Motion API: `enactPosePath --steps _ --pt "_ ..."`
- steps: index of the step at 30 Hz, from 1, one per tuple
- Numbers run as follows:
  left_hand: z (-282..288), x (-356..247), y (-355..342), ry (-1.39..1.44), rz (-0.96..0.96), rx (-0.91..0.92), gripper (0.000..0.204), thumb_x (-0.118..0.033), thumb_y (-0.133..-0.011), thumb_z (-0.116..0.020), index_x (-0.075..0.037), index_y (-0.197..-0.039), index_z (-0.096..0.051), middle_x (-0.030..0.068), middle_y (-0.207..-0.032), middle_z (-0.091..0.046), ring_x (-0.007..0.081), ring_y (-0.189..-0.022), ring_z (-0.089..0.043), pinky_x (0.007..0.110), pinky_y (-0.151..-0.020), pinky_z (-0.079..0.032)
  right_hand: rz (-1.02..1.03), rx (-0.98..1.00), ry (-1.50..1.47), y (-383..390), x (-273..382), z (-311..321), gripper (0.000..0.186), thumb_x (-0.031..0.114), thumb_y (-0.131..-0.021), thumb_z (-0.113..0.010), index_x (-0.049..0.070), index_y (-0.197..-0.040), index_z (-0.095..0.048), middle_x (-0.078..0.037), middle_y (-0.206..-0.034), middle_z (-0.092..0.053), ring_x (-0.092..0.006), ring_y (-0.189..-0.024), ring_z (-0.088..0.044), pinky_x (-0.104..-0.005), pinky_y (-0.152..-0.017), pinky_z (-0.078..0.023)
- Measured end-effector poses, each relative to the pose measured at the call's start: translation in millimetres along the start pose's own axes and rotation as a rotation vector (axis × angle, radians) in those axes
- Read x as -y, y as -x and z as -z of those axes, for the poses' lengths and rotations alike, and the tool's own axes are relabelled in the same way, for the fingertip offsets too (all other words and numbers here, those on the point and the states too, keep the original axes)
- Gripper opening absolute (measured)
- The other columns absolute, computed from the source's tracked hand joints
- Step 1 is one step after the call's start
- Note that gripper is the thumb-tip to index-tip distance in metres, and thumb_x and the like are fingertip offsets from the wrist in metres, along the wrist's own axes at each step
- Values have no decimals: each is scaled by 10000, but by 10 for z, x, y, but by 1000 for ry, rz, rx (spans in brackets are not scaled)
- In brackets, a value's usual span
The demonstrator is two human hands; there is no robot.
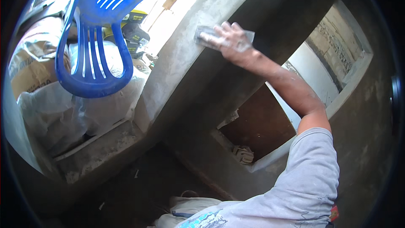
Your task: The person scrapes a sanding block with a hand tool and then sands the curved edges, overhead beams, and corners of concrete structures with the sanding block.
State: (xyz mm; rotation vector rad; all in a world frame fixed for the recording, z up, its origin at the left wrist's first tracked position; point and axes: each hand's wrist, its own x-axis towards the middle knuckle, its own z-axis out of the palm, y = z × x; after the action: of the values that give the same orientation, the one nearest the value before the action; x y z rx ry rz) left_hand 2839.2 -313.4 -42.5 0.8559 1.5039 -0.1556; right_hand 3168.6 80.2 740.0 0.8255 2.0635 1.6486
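My right hand [233, 44], dusted white, reaches up with the arm stretched out. Its fingers lie over a flat grey rectangular pad [249, 38], pressing it against the pale edge of a plastered wall [185, 44]. Whether the pad is sandpaper or a thin blade, I cannot tell. Beneath the pad, the wall edge shows whitish, smeared patches. My left hand is out of the picture.
A blue plastic chair [93, 85] stands at the left among filled sacks [40, 74] and plastic sheeting [55, 107], beyond a rough concrete sill [105, 147]. On the right, a wall opening [358, 52] shows a brown board [261, 124] and a cloth bundle [243, 155].
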Motion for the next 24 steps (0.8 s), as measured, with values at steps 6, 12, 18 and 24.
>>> enactPosePath --steps 6,12,18,24 --pt "107 -1 4 -35 -136 -305 288 -200 -811 -623 -11 -1027 -620 222 -1099 -638 363 -1022 -631 453 -878 -500 -418 121 398 -646 -1231 539 296 231 -952 -494 219 -1179 -683 -113 -1044 -658 -261 -983 -608 -434 -859 -481" --pt "181 -142 112 117 -241 -476 198 -152 -804 -652 22 -899 -665 231 -974 -687 383 -934 -663 464 -844 -518 -585 -408 64 -505 -1089 1251 406 166 -940 -523 66 -1332 -550 -173 -1168 -629 -364 -1082 -599 -460 -922 -476" --pt "425 -797 499 108 -368 -357 314 -273 -899 -627 -7 -1060 -669 219 -1098 -683 358 -1037 -657 436 -882 -508 -699 -159 -1319 440 1437 1234 368 37 -937 -575 13 -1303 -568 -167 -1149 -628 -279 -1023 -625 -350 -900 -482" --pt "886 -2396 1532 700 -577 70 457 -384 -1026 -520 -24 -1303 -570 134 -1258 -636 202 -1071 -646 344 -941 -493 -1567 37 -3143 1279 3724 1134 382 91 -1017 -480 13 -1391 -480 -82 -1200 -631 -137 -1046 -639 -285 -893 -540"
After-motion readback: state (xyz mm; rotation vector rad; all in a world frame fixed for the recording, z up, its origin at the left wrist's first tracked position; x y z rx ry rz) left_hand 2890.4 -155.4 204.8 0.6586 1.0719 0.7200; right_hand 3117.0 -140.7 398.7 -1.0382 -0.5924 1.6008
